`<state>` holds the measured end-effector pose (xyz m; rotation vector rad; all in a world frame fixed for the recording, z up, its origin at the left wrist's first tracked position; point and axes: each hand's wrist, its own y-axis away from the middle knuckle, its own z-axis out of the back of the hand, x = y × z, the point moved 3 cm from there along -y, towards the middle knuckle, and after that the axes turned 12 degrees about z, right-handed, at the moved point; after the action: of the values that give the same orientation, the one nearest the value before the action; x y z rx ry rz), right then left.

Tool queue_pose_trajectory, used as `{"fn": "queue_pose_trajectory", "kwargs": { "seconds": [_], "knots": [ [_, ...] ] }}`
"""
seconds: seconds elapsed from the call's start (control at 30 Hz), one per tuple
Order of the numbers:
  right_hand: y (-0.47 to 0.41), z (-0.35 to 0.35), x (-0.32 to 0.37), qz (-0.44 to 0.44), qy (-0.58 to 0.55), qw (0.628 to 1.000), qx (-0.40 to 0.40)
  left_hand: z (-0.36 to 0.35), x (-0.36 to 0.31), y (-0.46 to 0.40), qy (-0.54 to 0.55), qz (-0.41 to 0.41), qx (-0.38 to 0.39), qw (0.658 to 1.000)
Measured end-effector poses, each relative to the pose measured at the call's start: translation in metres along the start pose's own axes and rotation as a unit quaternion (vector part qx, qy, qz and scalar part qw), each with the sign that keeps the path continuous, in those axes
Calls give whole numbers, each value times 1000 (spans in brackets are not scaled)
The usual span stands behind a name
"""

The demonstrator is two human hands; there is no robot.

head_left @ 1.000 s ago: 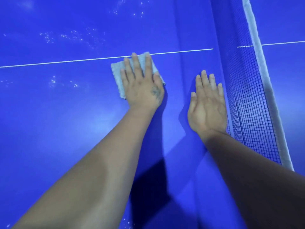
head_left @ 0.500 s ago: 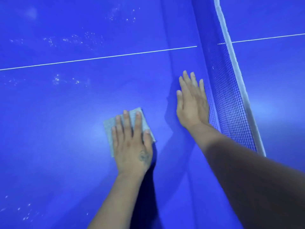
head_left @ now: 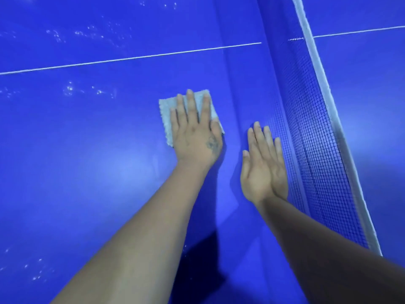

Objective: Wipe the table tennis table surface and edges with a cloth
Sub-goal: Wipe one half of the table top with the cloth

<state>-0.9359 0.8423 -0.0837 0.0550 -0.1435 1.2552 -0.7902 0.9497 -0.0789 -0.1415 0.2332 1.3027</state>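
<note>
Mid-wipe: the left hand (head_left: 195,137), fingers spread, presses the cloth (head_left: 168,115) flat on the table (head_left: 87,172) near the net (head_left: 311,132); the right hand (head_left: 263,170), flat, apparently braces beside the net. Next, the droplets (head_left: 70,91) farther from the net need wiping.

A table tennis room: blue table (head_left: 87,172), white line (head_left: 131,58), net (head_left: 317,150).

Your two hands flat on the blue desk (head_left: 87,172)

Your left hand (head_left: 195,137) presses a pale cloth (head_left: 166,110) with straight fingers; your right hand (head_left: 263,167) rests open just beside the net (head_left: 317,150).
</note>
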Motion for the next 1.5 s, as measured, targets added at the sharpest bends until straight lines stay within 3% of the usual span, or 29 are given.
{"fn": "queue_pose_trajectory", "kwargs": {
  "seconds": [0.13, 0.3, 0.47, 0.63, 0.73, 0.87, 1.03, 1.17, 1.3, 1.5],
  "knots": [
    [-1, 3, 0, -7, -3, 1000, 2, 1, -3, 72, 23, -70, 7, 997],
    [-1, 5, 1, -7, -18, 1000, -13, 17, 54, 131, -13, -41, 50, 998],
    [0, 6, 1, -6, -13, 1000, -17, 33, 121, 82, -42, 67, 35, 996],
    [0, 5, 2, -4, -5, 1000, -16, 25, 92, 3, -13, 124, 6, 992],
    [0, 5, 2, -2, -20, 1000, -24, 12, 44, -9, -2, 88, 22, 996],
    [-1, 6, 0, -1, -22, 999, -23, 1, 0, 38, 14, -21, 3, 1000],
    [-1, 7, 0, -10, -20, 999, -23, 8, 23, 137, 19, -74, 41, 996],
    [-2, 7, 1, -8, -26, 999, -26, 25, 85, 171, -23, -10, 64, 998],
    [-1, 6, 1, -9, -19, 1000, -22, 35, 137, 120, -32, 104, 56, 993],
    [0, 6, 2, -8, -22, 999, -29, 24, 95, 26, -1, 138, 27, 990]
  ]
}}
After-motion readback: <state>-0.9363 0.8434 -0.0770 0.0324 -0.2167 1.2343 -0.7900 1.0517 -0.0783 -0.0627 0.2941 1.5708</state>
